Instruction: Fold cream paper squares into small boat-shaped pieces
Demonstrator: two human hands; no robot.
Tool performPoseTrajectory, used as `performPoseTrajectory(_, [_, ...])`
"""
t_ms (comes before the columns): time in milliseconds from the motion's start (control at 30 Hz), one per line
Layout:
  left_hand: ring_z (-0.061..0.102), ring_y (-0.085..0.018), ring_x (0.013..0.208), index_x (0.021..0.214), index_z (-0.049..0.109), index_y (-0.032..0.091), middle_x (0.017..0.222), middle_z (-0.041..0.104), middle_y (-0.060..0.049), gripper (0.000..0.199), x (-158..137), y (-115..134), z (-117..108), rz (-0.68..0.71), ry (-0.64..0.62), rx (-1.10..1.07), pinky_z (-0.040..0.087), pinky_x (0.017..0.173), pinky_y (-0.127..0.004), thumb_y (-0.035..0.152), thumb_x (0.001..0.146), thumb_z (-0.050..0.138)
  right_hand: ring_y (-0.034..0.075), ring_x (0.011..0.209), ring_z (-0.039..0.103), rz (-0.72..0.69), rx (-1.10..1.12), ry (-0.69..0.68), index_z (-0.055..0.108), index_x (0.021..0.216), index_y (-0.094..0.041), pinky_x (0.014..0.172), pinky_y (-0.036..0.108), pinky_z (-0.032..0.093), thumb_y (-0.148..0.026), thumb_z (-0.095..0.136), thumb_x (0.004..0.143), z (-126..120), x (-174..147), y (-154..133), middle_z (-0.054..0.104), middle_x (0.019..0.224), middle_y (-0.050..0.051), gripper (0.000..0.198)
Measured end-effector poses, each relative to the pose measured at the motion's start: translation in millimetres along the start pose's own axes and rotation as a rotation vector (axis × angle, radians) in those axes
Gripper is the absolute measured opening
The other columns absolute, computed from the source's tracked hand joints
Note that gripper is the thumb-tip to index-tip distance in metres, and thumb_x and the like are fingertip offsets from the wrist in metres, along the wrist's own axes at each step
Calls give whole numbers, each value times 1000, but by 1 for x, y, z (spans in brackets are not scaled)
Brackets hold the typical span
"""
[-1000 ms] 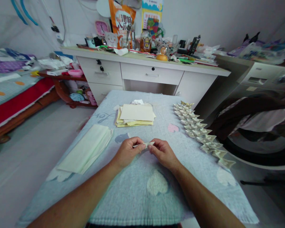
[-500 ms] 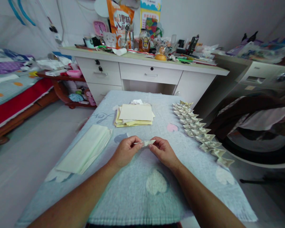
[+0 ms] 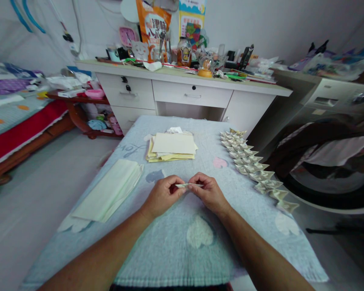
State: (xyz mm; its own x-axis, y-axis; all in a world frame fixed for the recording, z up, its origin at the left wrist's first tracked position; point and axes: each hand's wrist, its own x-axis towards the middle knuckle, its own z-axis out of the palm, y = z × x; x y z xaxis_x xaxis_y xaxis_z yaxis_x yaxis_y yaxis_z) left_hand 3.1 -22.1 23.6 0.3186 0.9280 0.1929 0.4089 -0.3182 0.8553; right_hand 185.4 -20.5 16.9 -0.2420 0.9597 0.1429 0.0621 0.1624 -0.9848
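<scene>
Over the table (image 3: 170, 250), we pinch the paper (image 3: 183, 185) between nearly closed fingers (image 3: 173, 179), left hand (image 3: 163, 195) at its nine o'clock, right hand (image 3: 209, 191) at three, and should press evenly, lightly, keeping folds crisp.

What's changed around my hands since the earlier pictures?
The small, narrow, pale folded-paper piece has shifted slightly right and shows thinner. Your bare right hand has moved its grip inward from the piece's right end, nearer your bare left hand. Both still pinch it. The pale-green folded paper stack, cream-and-yellow sheet pile and row of pale, pointed folded-paper shapes stayed put.
</scene>
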Motion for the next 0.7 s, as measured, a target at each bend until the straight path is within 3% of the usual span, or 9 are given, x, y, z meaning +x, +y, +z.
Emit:
performPoseTrajectory(233, [50, -10, 62, 79, 65, 16, 68, 59, 2, 15, 0, -2, -2, 31, -9, -5, 37, 59, -21, 29, 84, 59, 13, 72, 53, -104, -187, -69, 65, 80, -18, 69, 25, 40, -37, 61, 85, -4, -2, -6, 57, 77, 1, 20])
performPoseTrajectory(400, [50, -11, 63, 80, 65, 15, 66, 56, 2, 18, 1, -6, -1, -14, -12, -145, 38, 59, -21, 31, 85, 57, 12, 69, 50, -160, -217, -54, 60, 74, -17, 66, 24, 38, -29, 59, 87, -4, -3, -9, 53, 73, -1, 18])
performPoseTrajectory(700, [51, -9, 60, 76, 61, 16, 62, 54, 5, 16, 4, -9, -1, -69, 31, -266, 40, 60, -20, 28, 85, 56, 12, 68, 47, -126, -173, -43, 56, 72, -18, 65, 24, 36, -29, 57, 86, -1, -3, -11, 50, 71, -1, 18])
